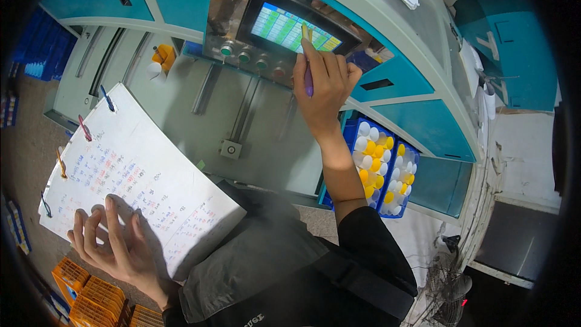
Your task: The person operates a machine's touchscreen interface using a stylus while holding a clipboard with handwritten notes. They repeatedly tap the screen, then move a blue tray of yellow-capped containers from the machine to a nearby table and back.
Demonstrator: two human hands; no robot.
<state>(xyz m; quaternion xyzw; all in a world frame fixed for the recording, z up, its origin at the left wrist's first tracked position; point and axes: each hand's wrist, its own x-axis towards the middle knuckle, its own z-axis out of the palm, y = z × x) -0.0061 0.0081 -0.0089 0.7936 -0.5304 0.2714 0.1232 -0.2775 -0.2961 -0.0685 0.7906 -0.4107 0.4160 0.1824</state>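
Note:
My right hand (324, 79) is raised to a lit touchscreen (275, 24) on a teal and grey machine. Its fingers close around a pen with a purple barrel (309, 81); a yellow tip at the extended index finger overlaps the screen. A thick notebook (200, 206), bound with several coloured rings along its left edge, lies tilted against my body at the left. Handwriting in blue and red covers its top page. On that page rests my left hand (115, 239), its fingers spread and gripping nothing.
Below the screen runs a row of round buttons (244, 57). Blue crates (387, 206) of white and yellow rounded pieces stand right of my forearm. Orange crates (100, 303) sit at lower left, a wire fan (448, 290) at lower right. A yellow cup (164, 56) stands on the machine bed.

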